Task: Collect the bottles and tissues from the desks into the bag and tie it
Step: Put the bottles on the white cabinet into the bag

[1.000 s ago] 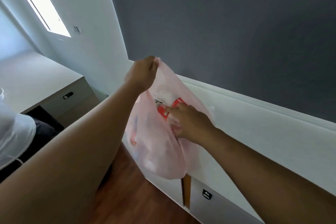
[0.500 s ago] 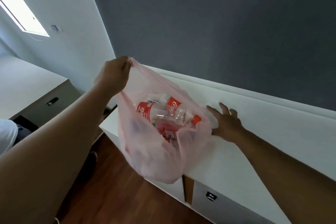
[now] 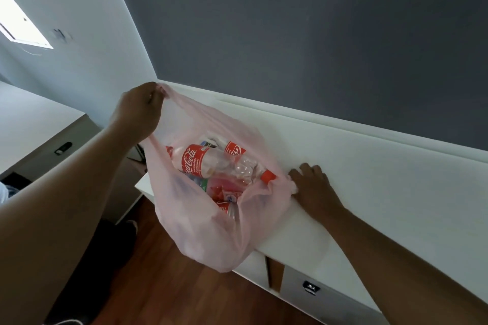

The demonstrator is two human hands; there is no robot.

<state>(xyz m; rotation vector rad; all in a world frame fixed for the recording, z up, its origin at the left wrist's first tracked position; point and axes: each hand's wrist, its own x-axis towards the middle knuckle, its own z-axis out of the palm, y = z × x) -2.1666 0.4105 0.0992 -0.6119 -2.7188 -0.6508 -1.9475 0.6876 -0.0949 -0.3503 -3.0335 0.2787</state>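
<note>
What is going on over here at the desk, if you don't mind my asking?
A person is gathering rubbish. Their left hand grips one handle of a thin pink bag, which hangs open against the edge of the white desk. A Coca-Cola bottle lies on top of other bottles and wrappers inside. The right hand lies palm-down on the desk at the bag's far rim, beside something pale and crumpled. Whether that is a tissue or the bag's other handle is unclear. The bag is not yet tied.
</note>
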